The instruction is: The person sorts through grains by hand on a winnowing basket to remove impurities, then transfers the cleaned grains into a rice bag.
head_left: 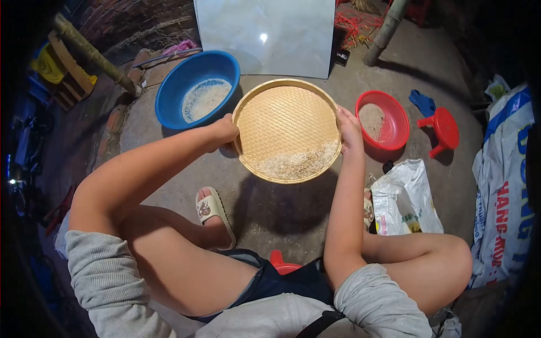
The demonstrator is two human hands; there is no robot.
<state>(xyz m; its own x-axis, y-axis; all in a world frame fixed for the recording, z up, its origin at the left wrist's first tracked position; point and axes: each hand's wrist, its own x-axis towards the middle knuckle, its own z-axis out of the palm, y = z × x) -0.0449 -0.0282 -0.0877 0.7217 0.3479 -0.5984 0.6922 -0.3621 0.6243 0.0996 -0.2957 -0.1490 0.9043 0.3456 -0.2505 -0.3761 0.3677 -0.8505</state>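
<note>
A round woven bamboo winnowing tray (282,118) hangs above the floor in front of me, gripped at both sides. My left hand (224,132) is closed around its left rim. On the right rim, my right hand (349,132) holds on with the fingers along the outer edge. Pale grain, perhaps rice with husks (301,162), lies heaped along the tray's near side. Behind my left hand stands a blue basin (163,101) with whitish grain in it. A red basin (399,127) with light brown grain sits to the right of my right hand.
A red plastic stool (445,129) and a blue object (421,103) lie beyond the red basin. Near my right knee is a white sack (406,191); a larger printed sack (504,203) stands farther right. A glossy panel (265,34) and bamboo poles (389,31) are at the back.
</note>
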